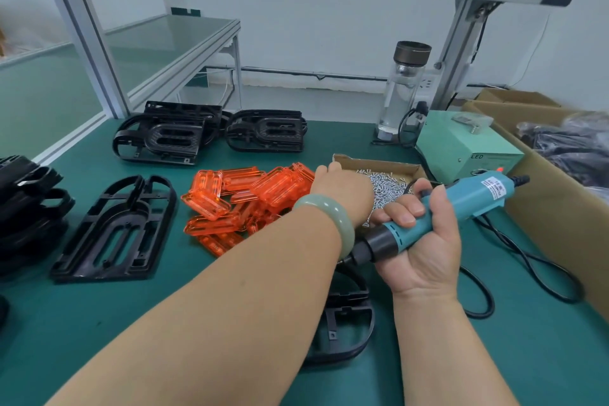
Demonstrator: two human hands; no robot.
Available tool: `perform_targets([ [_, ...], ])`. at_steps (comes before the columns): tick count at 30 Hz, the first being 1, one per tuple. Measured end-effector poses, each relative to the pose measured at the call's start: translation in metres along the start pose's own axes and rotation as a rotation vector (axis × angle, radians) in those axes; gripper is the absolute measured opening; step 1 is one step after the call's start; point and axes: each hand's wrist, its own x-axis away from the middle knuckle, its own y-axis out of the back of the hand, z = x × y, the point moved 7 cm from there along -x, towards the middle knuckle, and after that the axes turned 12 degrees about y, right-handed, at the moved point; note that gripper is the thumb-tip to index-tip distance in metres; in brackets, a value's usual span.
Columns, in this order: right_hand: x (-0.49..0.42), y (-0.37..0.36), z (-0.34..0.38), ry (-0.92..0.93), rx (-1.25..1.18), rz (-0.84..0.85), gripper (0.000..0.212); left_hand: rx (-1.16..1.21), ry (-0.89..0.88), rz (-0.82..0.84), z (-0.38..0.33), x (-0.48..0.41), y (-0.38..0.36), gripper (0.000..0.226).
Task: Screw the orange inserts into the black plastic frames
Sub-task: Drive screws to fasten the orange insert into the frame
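Centrally, the orange inserts (250,204) lie in a loose heap on the green bench (197,323), with one black frame (115,231) flat to their left and a second frame (346,316) nearer, partly hidden under the forearms. More stacks of frames (164,133) sit at the far side and at the left edge. The left hand (339,188), a pale bracelet (324,217) on its wrist, reaches past the right end of the heap to a cardboard tray (379,163) of small silver screws (385,184). Its fingers bend down out of sight, so I cannot tell whether it has hold of anything. The right hand (425,241) is wrapped firmly round a teal electric screwdriver (494,189), whose tip points near-left. Beyond the tray stand a green power box (461,145) and a clear bottle (400,89), and a big carton (543,208) lies to the right.
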Motion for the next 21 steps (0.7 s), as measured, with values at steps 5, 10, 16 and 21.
perform_targets([
  [5,-0.001,0.001,0.001,0.013,0.014,-0.005,0.013,0.246,0.082,-0.003,0.016,-0.003,0.000,0.014],
  [10,-0.002,0.002,0.002,0.017,-0.006,-0.003,0.014,0.743,0.141,0.078,0.029,-0.004,0.006,0.013],
  [16,-0.002,0.005,0.004,0.020,-0.016,-0.024,0.014,1.041,0.219,0.057,0.038,-0.005,0.009,0.019],
  [21,-0.003,0.007,0.004,0.010,-0.047,-0.046,0.013,1.528,0.467,0.038,0.064,0.002,0.013,0.022],
])
